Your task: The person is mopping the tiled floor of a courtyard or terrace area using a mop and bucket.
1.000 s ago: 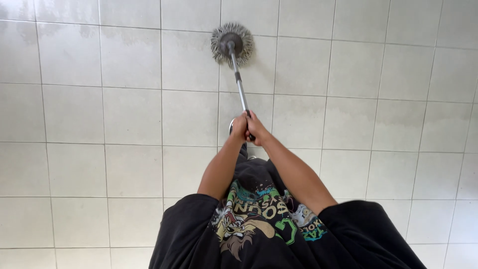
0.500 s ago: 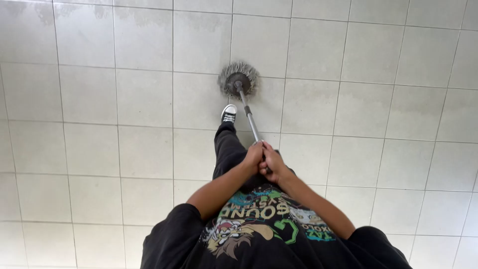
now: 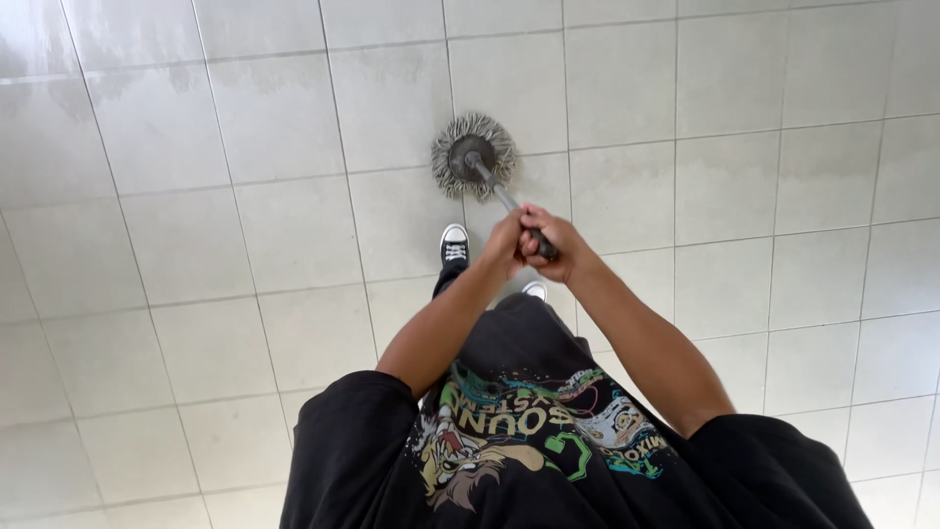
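While both hands, left [image 3: 505, 247] and right [image 3: 550, 243], clamp the mop [image 3: 474, 157] handle's top, its round head rests on the floor [image 3: 196, 245] at twelve o'clock. It looks light, stiff-shafted, soft-fringed; the high grip suits it.

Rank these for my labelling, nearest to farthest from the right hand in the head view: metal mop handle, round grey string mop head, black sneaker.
1. Metal mop handle: gripped by right hand.
2. Black sneaker: left, on floor.
3. Round grey string mop head: ahead, on tiles.
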